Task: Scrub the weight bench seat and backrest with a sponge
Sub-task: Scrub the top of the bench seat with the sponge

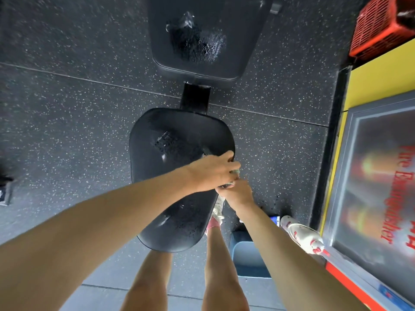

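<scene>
Mid-scrub: my left hand (213, 173) and right hand (239, 195) both clasp the sponge (236, 171) at the near bench pad (179, 176)'s right edge; next, probably firm strokes leftward.

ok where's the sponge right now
The sponge is right of centre in the head view, held between the left hand and right hand at the right edge of the nearer bench pad; only a pale sliver shows.

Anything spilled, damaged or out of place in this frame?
No damage shows. A wet, foamy patch sits on the far pad and wet streaks on the near pad, as scrubbing would leave. Dark drips spot the floor beside the right hand.
</scene>
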A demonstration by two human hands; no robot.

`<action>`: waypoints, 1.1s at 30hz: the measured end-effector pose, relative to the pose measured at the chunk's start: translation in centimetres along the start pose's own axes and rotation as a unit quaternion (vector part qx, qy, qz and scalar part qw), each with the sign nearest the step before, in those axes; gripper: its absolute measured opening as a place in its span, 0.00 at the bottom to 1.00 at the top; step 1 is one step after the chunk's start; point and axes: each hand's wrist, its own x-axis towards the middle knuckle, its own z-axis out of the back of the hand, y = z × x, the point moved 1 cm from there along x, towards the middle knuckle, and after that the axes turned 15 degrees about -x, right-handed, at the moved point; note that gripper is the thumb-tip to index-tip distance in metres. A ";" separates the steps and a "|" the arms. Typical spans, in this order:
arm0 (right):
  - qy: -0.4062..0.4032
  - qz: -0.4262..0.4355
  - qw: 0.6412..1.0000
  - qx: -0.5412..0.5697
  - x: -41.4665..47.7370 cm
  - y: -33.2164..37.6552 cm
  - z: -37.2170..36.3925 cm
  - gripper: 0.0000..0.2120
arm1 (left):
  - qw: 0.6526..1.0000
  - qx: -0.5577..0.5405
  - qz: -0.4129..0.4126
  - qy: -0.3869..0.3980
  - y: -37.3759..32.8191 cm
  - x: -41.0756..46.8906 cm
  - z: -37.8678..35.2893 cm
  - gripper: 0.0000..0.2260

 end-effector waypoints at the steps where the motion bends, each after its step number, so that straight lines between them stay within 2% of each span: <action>1: 0.008 -0.008 1.000 0.014 -0.1 -0.2 -0.3 0.17 | 1.000 0.004 -0.001 0.019 0.7 0.1 0.5 0.15; 2: 0.011 -0.011 0.999 0.032 -0.2 -0.3 -0.5 0.19 | 0.999 -0.002 0.034 0.004 1.4 0.5 1.1 0.17; 4: 0.007 -0.018 0.999 0.048 -0.6 -0.4 -0.8 0.21 | 0.983 -0.002 0.171 -0.070 2.3 0.9 1.7 0.21; 5: 0.005 -0.024 0.998 0.052 -0.7 -0.4 -1.0 0.21 | 0.975 -0.005 0.206 -0.083 1.9 1.0 1.7 0.22; 6: 0.001 -0.026 0.998 0.062 -0.7 -0.3 -1.1 0.21 | 0.980 0.003 0.186 -0.070 1.3 1.2 1.2 0.22; 8: -0.005 -0.029 0.998 0.047 -0.6 -0.2 -1.2 0.17 | 0.997 0.027 0.060 0.025 -0.4 1.3 0.0 0.17; 9: -0.006 -0.033 0.999 0.032 -0.7 -0.2 -1.3 0.15 | 0.996 0.038 -0.006 0.081 -0.7 0.9 -0.3 0.14; 10: -0.006 -0.034 0.999 0.029 -0.9 -0.1 -1.3 0.15 | 0.992 0.051 -0.054 0.101 -0.3 0.5 -0.1 0.13; 12: 0.000 -0.023 1.000 0.021 -1.1 0.0 -1.6 0.20 | 0.993 0.087 -0.069 0.047 1.9 -0.1 0.7 0.12; 14: -0.013 -0.004 1.000 -0.015 -1.6 0.6 -1.8 0.26 | 0.991 0.039 0.065 -0.109 4.1 -1.3 1.8 0.14; 15: -0.026 0.001 0.999 -0.028 -1.9 1.0 -1.9 0.29 | 0.974 0.010 0.150 -0.168 4.6 -2.1 1.8 0.17; 16: -0.042 0.008 0.998 -0.036 -2.1 1.5 -1.8 0.33 | 0.958 -0.001 0.210 -0.197 4.5 -2.7 1.5 0.20; 17: -0.055 0.011 0.998 -0.043 -2.4 1.9 -1.8 0.35 | 0.956 -0.002 0.217 -0.198 4.0 -3.2 1.0 0.20; 20: -0.086 0.009 0.995 -0.058 -2.7 3.1 -1.8 0.43 | 0.990 0.048 0.057 -0.122 2.6 -4.4 -0.9 0.18; 22: -0.103 0.008 0.992 -0.072 -2.7 3.6 -1.7 0.46 | 0.991 0.095 -0.031 -0.087 4.4 -5.4 -0.5 0.12; 23: -0.110 0.012 0.990 -0.086 -2.6 3.8 -1.6 0.47 | 0.991 0.094 -0.018 -0.095 5.3 -5.7 0.3 0.11; 26: -0.124 0.020 0.985 -0.122 -2.6 4.2 -1.7 0.47 | 0.962 0.037 0.201 -0.179 5.9 -6.1 1.8 0.19; 27: -0.128 0.019 0.983 -0.127 -2.6 4.2 -1.8 0.48 | 0.953 0.010 0.249 -0.174 5.2 -6.0 1.8 0.22; 28: -0.135 0.019 0.982 -0.131 -2.6 4.2 -1.8 0.48 | 0.955 -0.008 0.246 -0.164 4.2 -5.8 1.3 0.21; 30: -0.155 0.024 0.975 -0.159 -2.7 4.5 -1.8 0.50 | 0.984 -0.017 0.131 -0.121 2.4 -5.6 0.2 0.15; 32: -0.174 0.040 0.961 -0.211 -2.8 5.0 -1.7 0.51 | 0.995 0.039 0.037 -0.089 3.0 -6.3 -0.5 0.12; 33: -0.182 0.052 0.954 -0.233 -2.8 5.2 -1.7 0.51 | 0.993 0.056 0.033 -0.095 3.9 -6.8 -0.1 0.13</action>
